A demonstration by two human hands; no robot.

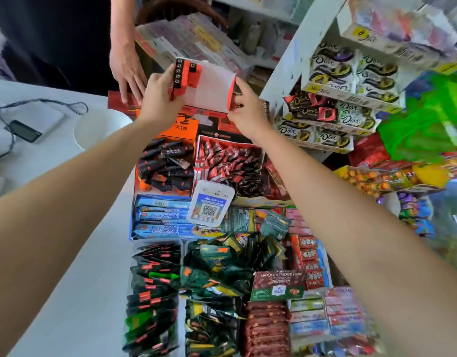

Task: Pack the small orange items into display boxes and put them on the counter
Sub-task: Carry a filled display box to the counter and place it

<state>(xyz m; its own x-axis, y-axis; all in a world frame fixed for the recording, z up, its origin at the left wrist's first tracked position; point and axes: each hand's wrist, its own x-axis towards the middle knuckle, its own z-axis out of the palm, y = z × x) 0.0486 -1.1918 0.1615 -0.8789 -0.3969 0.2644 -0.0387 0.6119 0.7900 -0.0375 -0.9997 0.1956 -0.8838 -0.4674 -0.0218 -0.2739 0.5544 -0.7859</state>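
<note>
Display box [212, 86], orange outside and pale within, is held above the counter [67, 279] between our hands. We cannot see its lower edge or its far wall, and the shelves at the right are smeared by blur. Our left hand [157, 99] curls round its left side, pressing a row of small orange items [178, 73], black-faced, against the wall. Our right hand [245, 109] pinches the right edge, fingertips hidden. Beyond, another person's hand [127, 70] rests flat on a red carton [118, 100]. Snack trays crowd the white counter beside a chocolate rack [351, 81].
</note>
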